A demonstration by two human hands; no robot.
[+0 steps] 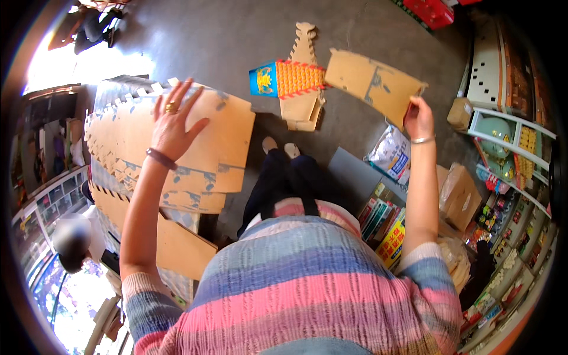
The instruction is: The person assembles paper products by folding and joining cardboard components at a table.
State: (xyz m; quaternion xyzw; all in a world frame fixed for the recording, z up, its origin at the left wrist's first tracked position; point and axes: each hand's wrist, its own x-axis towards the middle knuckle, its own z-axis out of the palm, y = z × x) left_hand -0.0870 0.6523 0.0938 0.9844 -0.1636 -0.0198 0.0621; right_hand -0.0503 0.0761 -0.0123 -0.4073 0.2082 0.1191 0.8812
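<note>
At left, cardboard stack (219,136) beneath the left fingers (192,100), contact hard to judge. Ahead on the floor (219,47), cut-out (300,115) with smaller piece (299,80) across its middle. Right of these, panel (370,77), right end in the right fingers (416,105). Nearer, bag (390,149); nearer still, books (377,219); right of books, box (460,198); far right, shelves (518,251).

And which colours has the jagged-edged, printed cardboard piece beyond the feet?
Printed cardboard piece: orange-yellow scale pattern, red edges, blue end; head view.
</note>
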